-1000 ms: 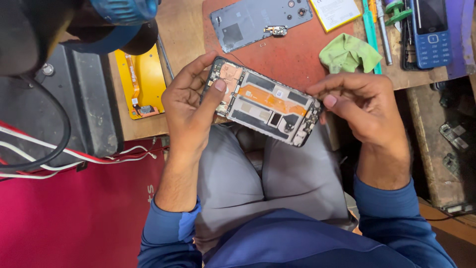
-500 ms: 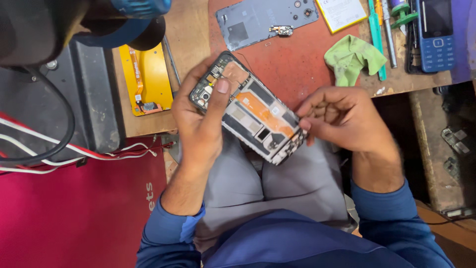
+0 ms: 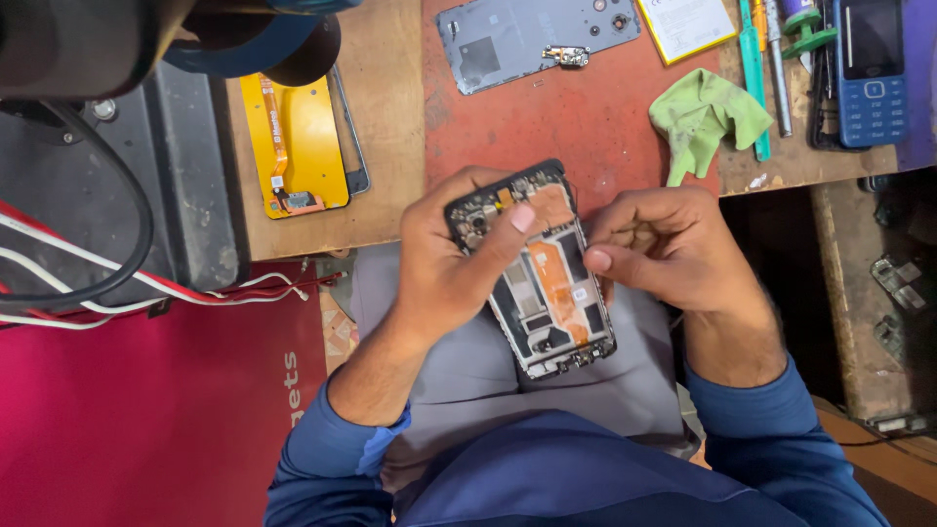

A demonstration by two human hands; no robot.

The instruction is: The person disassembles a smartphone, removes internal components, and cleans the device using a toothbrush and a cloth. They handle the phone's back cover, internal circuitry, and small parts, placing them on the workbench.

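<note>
— Wood and a rust-red mat make up the worktop [image 3: 390,117]; what takes up the most room around it?

— A magenta cloth [image 3: 146,420] fills the lower left, with red and white wires [image 3: 117,293] trailing over its top edge. Above it sits a dark grey machine base [image 3: 185,166] with a black cable looping across.

— And the person?

— Blue sleeves, grey trousers, seated at the worktop's near edge. The left hand [image 3: 439,263] is wrapped round the upper end of an opened smartphone [image 3: 537,273], fingers curled behind it and the thumb pressed flat on the copper-coloured patch near the camera end. The right hand [image 3: 664,249] is curled into a loose fist just beside the phone's right edge, its thumb tip touching the frame; whether it pinches anything small, I cannot tell.

— Where exactly is the phone?

— Held above the lap, just off the worktop's edge, back cover off, innards facing up, tilted so its lower end points toward the body.

— What lies on the worktop?

— A grey back cover [image 3: 532,39] at the top of the red mat, a yellow-backed screen panel [image 3: 303,141] on the bare wood to the left, a crumpled green cloth [image 3: 708,117] to the right, a blue keypad phone [image 3: 869,68] at the far right, and a green tool [image 3: 753,78] between cloth and keypad phone.
</note>
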